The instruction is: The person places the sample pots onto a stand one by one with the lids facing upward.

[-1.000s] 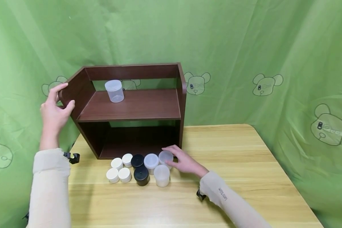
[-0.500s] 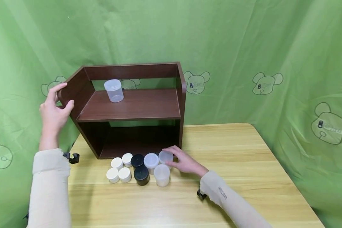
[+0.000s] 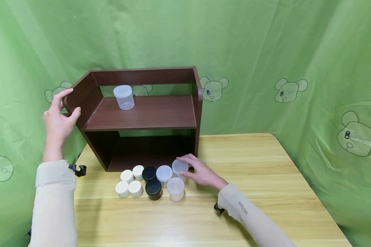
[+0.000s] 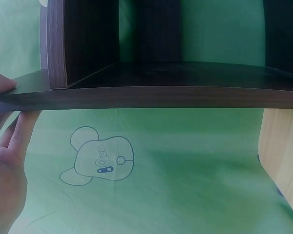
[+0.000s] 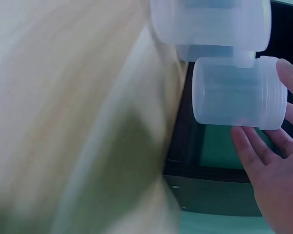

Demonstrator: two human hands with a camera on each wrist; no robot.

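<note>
Clear jar (image 3: pixel 180 167) on the table (image 3: pixel 266 192) is grasped by the right hand (image 3: pixel 201 173) fingers; the left hand (image 3: pixel 58 118) fingers clasp the shelf (image 3: pixel 142 116) side panel.

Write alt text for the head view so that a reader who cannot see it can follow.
A right hand grips a translucent jar among small white, black and translucent jars on a wooden table, while the left hand holds the side of a dark brown shelf unit. One clear jar stands on the upper shelf.
</note>
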